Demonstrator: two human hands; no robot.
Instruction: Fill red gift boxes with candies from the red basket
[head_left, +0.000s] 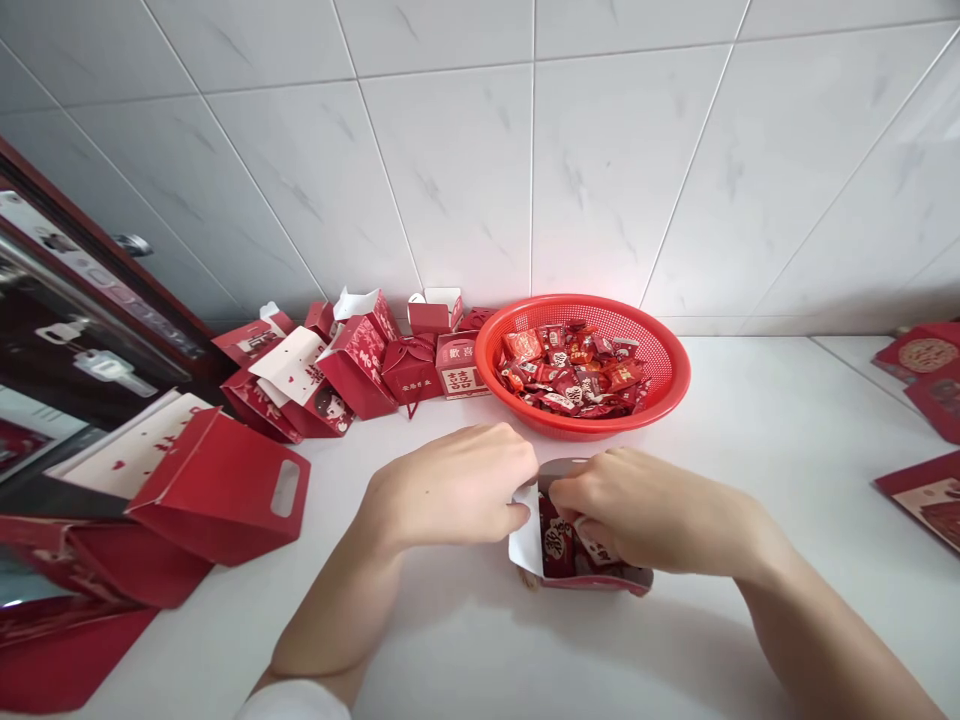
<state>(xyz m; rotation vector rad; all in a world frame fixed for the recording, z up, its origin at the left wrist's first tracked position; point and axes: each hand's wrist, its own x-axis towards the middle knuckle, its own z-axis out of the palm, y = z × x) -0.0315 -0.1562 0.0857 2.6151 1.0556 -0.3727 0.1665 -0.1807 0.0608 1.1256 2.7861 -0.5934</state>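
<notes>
A small red box with its top open stands on the white table, with red candy packets inside. My left hand grips the white inner flap at the box's left side, fingers closed. Over the right part of the opening, my right hand reaches in with curled fingers; what it holds is hidden, though a packet shows just under the fingertips. Behind the box sits a red plastic basket of wrapped candies.
Red gift boxes line the tiled wall at the back left. Larger red boxes stand at the left edge beside a dark framed appliance. Flat red cardboard pieces lie at the far right of the table.
</notes>
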